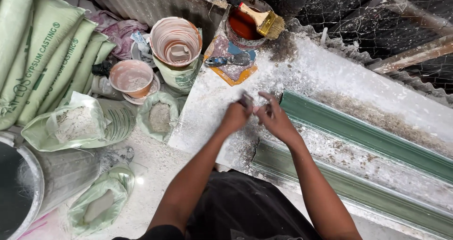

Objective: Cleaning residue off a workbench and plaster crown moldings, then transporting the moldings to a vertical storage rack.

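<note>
Both hands meet over the white dusty table (330, 75), close to the left end of the green mould (358, 126). The left hand (236, 115) is curled, fingers closed around a small grey thing (246, 100) that sticks out at the top; what it is, I cannot tell, it is blurred. The right hand (273, 119) is just beside it, touching or nearly touching, w/ one finger pointing up and the others bent. If the right hand also grips sth. I cannot tell, the fingers are blurred.

The mould is a long channel, two green ridges w/ a white crusty strip between, running from the hands to the lower right edge. The right hand lies over its near end.

At the far side of the table stands a can (245, 25) w/ dark red-brown liquid, and a brush (264, 20) w/ pale handle rests across its rim. In front of the can lies a trowel (231, 60) on a stained orange-edged tile.

Left of the table, on the floor: a pink bucket (175, 41), a smaller pink bowl (131, 77), open bags w/ white powder (75, 124), and stacked green sacks (42, 51) along the wall. At the lower left corner is a metal drum (33, 183).
</note>
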